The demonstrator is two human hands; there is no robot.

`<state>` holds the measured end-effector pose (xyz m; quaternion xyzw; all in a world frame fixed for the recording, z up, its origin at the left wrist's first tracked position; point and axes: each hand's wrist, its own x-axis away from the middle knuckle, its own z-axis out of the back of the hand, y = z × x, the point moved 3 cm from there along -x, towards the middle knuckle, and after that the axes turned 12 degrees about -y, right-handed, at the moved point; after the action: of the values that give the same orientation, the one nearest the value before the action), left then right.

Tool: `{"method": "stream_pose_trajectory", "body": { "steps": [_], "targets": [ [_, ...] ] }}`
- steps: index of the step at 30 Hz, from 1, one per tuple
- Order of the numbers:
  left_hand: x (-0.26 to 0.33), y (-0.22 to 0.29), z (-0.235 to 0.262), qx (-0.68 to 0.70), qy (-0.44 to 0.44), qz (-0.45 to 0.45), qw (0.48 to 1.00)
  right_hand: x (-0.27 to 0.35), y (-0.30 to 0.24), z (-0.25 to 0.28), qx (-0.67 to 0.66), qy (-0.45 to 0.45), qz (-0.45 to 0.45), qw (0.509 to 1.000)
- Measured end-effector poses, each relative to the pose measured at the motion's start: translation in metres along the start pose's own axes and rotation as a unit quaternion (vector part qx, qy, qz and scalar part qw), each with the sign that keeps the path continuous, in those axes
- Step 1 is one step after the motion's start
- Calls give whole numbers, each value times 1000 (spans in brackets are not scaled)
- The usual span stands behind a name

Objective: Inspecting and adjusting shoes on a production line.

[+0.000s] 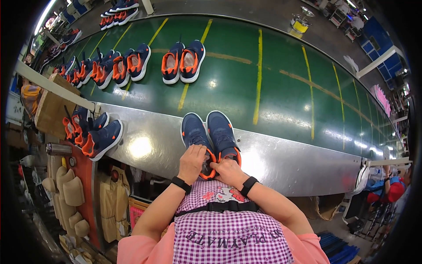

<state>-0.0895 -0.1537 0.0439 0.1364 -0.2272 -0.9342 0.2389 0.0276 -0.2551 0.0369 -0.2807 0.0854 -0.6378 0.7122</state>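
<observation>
Two navy sneakers [194,129] with orange collars and white soles sit side by side in front of me, toes pointing away, on the metal ledge at the belt's edge. My left hand [192,162] is closed at the left sneaker's collar, fingers bent over its opening. My right hand [227,170] lies across the heel of the right sneaker [220,130], its thumb and fingers pinching the left sneaker's orange collar. Part of the fingertips is hidden inside the opening. Each wrist wears a black band.
A green conveyor belt [233,94] with yellow cross lines runs beyond the metal ledge [281,169]. Another sneaker pair [190,66] and a row of several more stand on it. More sneakers [104,140] sit at the ledge's left end. Beige shoe forms [73,191] hang at lower left.
</observation>
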Motion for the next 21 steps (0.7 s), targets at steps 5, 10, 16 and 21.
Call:
{"method": "stream_pose_trajectory", "body": {
  "steps": [5, 10, 16, 21],
  "targets": [
    [11, -4, 17, 108, 80, 42, 990, 10, 12, 6, -29, 24, 3, 999],
    [52, -64, -4, 207, 136, 285, 926, 34, 42, 44, -63, 91, -28, 993],
    [98, -99, -37, 160, 62, 318, 932, 62, 146, 113, 30, 172, -166, 971],
    [58, -87, -22, 124, 6, 289, 949, 87, 254, 144, 88, 182, -219, 955]
  ]
}}
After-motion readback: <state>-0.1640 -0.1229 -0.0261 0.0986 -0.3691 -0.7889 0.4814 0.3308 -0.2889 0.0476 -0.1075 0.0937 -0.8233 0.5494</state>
